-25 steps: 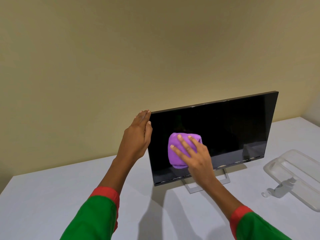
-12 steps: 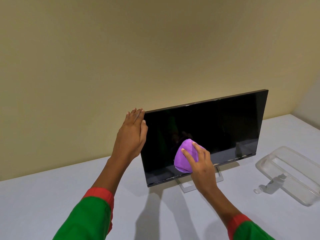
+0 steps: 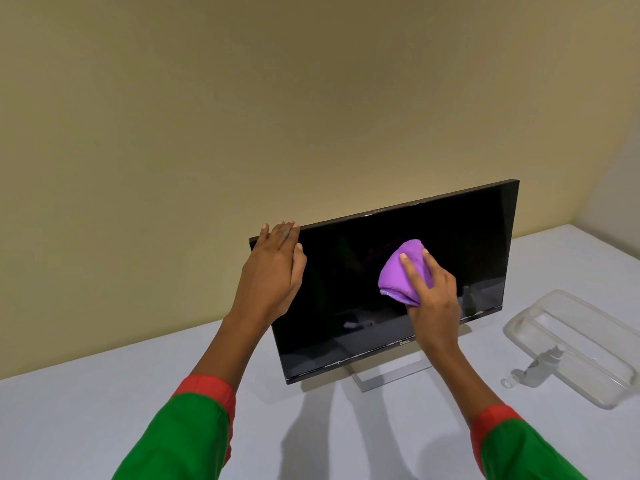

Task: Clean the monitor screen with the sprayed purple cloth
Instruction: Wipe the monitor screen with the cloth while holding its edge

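A black monitor [image 3: 349, 289] stands on a silver stand on the white table, its screen dark. My right hand [image 3: 433, 299] presses a bunched purple cloth [image 3: 398, 275] against the screen, right of its middle, fingers spread over the cloth. My left hand [image 3: 273, 271] rests flat over the monitor's top left corner, fingers together along the top edge, thumb on the front.
A clear plastic tray [image 3: 588, 327] lies on the table [image 3: 86, 410] to the right of the monitor, with a small clear spray bottle [image 3: 540, 368] lying against its near edge. A beige wall [image 3: 242, 116] rises close behind the monitor.
My right hand has slid the purple cloth from the lower left of the screen up and to the right. My left hand stays on the top left corner.
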`<state>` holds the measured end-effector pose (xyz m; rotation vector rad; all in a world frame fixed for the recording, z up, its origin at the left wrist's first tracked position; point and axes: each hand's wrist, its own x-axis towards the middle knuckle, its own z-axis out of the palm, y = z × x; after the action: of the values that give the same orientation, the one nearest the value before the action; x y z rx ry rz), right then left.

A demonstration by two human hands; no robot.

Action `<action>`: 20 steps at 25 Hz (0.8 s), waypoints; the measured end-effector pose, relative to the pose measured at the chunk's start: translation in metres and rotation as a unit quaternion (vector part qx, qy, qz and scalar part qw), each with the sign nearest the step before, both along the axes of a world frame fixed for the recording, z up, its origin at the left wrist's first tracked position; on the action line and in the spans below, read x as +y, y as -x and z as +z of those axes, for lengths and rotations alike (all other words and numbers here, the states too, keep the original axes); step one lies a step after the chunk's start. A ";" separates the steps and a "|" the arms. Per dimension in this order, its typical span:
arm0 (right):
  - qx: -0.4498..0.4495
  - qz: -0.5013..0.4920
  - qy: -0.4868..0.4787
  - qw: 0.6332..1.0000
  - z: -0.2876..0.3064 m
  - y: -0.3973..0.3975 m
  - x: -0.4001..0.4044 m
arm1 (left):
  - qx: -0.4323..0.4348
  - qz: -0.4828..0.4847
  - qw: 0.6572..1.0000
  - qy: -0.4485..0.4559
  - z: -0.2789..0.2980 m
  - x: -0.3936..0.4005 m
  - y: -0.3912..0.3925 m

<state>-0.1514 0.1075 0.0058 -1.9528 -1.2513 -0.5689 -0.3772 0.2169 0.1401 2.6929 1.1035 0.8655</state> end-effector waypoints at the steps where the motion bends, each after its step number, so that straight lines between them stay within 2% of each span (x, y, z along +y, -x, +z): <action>1: 0.023 -0.013 -0.002 1.000 -0.006 -0.006 -0.004 | 0.004 -0.004 1.000 0.002 0.002 -0.002 -0.003; 4: 0.098 -0.046 -0.004 0.994 -0.028 -0.004 -0.013 | 0.011 -0.020 1.000 0.003 0.008 -0.009 -0.015; 7: 0.091 -0.020 0.016 0.996 -0.043 0.019 -0.013 | 0.018 -0.018 1.000 0.014 0.012 -0.013 -0.030; 11: 0.076 0.026 0.005 0.997 -0.022 0.019 -0.004 | 0.037 -0.027 0.999 0.016 0.014 -0.013 -0.045; 16: 0.124 -0.033 -0.066 0.989 0.003 -0.023 0.002 | 0.057 -0.037 0.997 0.021 0.017 -0.012 -0.057; 20: 0.199 -0.057 -0.062 0.976 -0.012 -0.040 0.002 | 0.070 -0.049 0.996 0.027 0.020 -0.012 -0.065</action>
<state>-0.1117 0.1096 -0.0061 -1.9213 -0.8392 -0.2817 -0.3126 0.2046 0.1605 2.7709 0.9938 0.6312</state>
